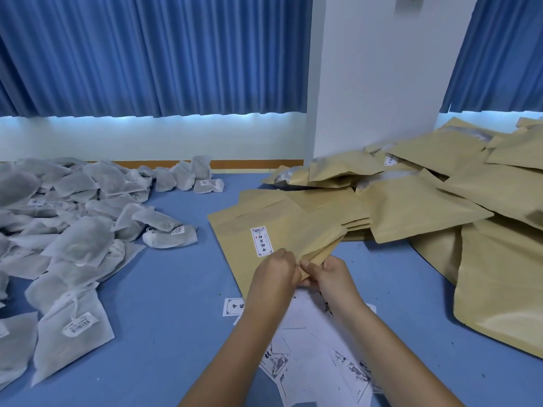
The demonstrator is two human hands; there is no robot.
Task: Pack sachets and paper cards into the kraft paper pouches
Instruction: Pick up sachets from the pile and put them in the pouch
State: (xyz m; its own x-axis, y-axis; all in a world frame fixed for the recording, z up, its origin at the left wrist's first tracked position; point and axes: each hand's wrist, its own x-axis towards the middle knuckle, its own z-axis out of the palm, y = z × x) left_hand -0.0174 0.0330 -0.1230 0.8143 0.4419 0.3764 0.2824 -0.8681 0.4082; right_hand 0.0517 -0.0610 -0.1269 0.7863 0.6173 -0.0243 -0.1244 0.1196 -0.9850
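A kraft paper pouch (264,230) with a white printed label lies at the centre of the blue table. My left hand (273,274) and my right hand (332,274) meet at its near corner, and both pinch the pouch's mouth edge. White paper cards (311,356) lie scattered under my forearms. Grey-white sachets (73,245) with barcode tags are heaped on the left.
A large heap of kraft pouches (440,195) fills the right side, some stacked just behind the held pouch. A white pillar (373,83) and blue curtains (147,54) stand behind the table. Bare blue table surface (176,289) shows between sachets and pouch.
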